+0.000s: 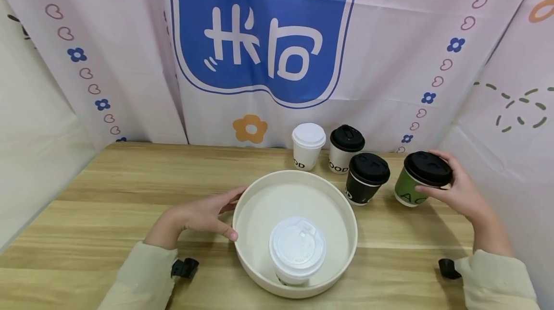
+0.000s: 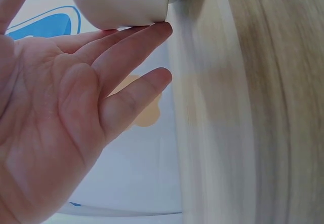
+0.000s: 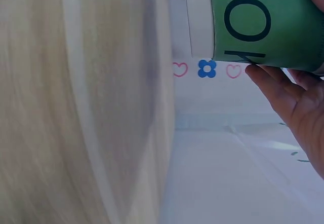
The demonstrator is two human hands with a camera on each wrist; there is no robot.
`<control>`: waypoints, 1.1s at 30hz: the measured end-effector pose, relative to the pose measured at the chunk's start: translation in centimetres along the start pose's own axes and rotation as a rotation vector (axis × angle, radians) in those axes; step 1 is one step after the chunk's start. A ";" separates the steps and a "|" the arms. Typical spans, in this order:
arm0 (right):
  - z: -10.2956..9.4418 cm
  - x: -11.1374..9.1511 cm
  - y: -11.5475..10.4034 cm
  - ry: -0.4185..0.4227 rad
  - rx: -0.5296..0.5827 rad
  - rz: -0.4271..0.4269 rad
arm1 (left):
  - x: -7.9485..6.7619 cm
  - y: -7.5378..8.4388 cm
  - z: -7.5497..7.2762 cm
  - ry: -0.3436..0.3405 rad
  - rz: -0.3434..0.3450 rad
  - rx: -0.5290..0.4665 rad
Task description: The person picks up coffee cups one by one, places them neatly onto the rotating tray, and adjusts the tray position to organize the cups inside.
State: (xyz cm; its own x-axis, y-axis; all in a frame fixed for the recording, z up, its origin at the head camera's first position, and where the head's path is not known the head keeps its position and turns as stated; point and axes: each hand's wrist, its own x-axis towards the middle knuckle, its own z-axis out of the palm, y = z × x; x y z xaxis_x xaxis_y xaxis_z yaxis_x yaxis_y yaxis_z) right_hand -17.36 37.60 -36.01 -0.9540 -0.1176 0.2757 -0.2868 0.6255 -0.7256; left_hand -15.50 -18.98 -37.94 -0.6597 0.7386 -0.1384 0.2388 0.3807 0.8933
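My right hand point(image 1: 465, 194) grips a green paper cup point(image 1: 403, 186) with a black lid, thumb on the near side and fingers round the far side. In the right wrist view the cup point(image 3: 296, 26) shows dark letters, and its pale base is tilted. My left hand point(image 1: 203, 214) rests against the left side of a round cream tray point(image 1: 277, 199). Extended fingertips touch the tray's outer wall point(image 2: 121, 3) in the left wrist view. Inside the tray, toward its near side, stands a paper cup with a white lid point(image 1: 297, 247).
Behind the tray stand a white cup with a white lid point(image 1: 308, 144), a white cup with a black lid point(image 1: 346, 149) and a black cup point(image 1: 367, 178). A printed curtain point(image 1: 389, 60) hangs along the back of the wooden table point(image 1: 108, 209).
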 end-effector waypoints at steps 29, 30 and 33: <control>-0.2 -2.7 -5.1 -0.202 0.106 -0.211 | 0.7 -0.8 -0.9 -0.070 0.051 -0.026; 0.0 -2.7 -5.1 -0.212 0.117 -0.218 | 0.8 -0.8 -1.0 -0.076 0.057 -0.028; 0.3 -2.7 -5.2 -0.238 0.164 -0.237 | 1.2 -0.9 -1.5 -0.091 0.069 -0.035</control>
State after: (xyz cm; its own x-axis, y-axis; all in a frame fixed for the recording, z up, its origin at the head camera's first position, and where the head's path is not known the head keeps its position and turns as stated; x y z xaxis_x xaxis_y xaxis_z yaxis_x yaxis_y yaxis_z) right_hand -13.36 34.41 -33.19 -0.8477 -0.4324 0.3073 -0.4935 0.4300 -0.7560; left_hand -17.53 -19.26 -38.28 -0.5749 0.8105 -0.1124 0.2556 0.3083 0.9163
